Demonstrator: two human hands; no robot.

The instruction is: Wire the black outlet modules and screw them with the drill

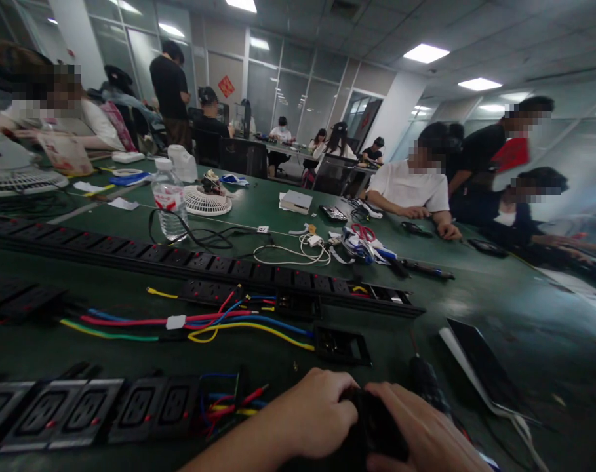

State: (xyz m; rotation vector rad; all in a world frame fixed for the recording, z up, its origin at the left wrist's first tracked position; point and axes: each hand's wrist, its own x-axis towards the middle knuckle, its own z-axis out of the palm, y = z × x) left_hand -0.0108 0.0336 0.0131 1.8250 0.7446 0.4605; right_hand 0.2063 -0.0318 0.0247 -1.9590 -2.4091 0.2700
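My left hand (317,410) is closed on a dark, blocky black plastic part (380,426) at the bottom of the view. From the other side my right hand (428,429) grips the same part, fingers over its top. Its details are dark and partly covered by the hands. Left of my hands lies a row of black socket modules (130,410), with loose coloured wires at its right end. Just beyond them, a black open-framed module (344,346) has blue and yellow wires (258,328) running to it. A black screwdriver-like tool (428,383) lies beside my right hand.
A long black power strip (199,259) crosses the table (258,360). Behind it stand a water bottle (170,203), a white fan grille (206,200), white cable (292,252) and red-handled scissors (363,233). A phone (489,364) lies at right. Several people sit around.
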